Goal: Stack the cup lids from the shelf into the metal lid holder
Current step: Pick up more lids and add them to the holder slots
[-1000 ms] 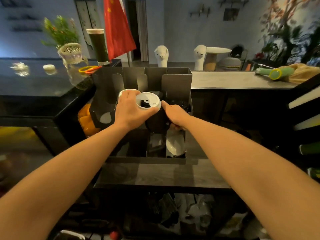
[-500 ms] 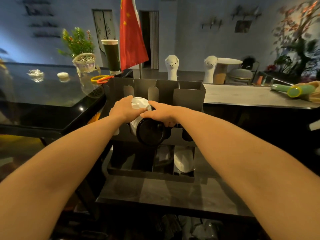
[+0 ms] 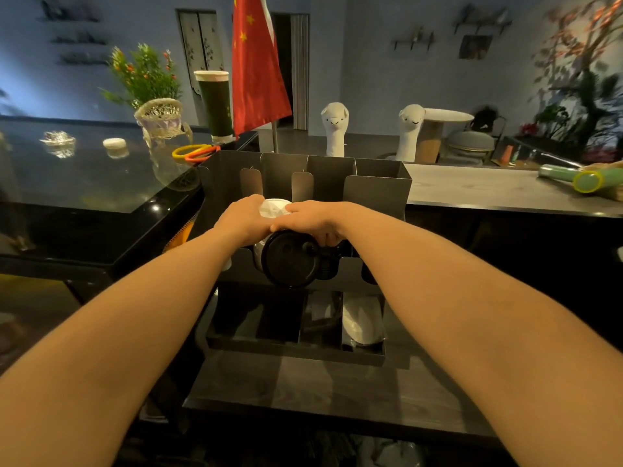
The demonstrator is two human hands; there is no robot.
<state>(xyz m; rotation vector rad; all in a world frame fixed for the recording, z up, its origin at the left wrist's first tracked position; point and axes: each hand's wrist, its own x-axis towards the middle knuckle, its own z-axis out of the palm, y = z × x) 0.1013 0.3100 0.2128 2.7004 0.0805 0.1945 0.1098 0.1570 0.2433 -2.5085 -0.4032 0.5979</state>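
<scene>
1. Fingers (image 3: 253, 201) of the left hand (image 3: 241, 221) curl over the top of the white lids (image 3: 274, 207), which sit in a slot left of the middle of the metal lid holder (image 3: 379, 193). The right hand (image 3: 315, 221) grips the black lids (image 3: 291, 259), with its thumb lying across the white rim.
2. This looks like the loading step. The black lids are tipped on their side, face toward the camera, at the holder's front wall. Whether they are seated in a slot I cannot tell.
3. The next move probably calls for squaring the black rim between two dividers, easing it in, then letting go of both stacks.
4. The upright dividers stand close on either side of the hands, so sideways room is tight. The way out is up and back toward the table's (image 3: 337, 392) front edge, where a bare strip lies before the holder. A glossy black counter (image 3: 84, 183) adjoins the left side and a grey counter (image 3: 472, 188) the right.
</scene>
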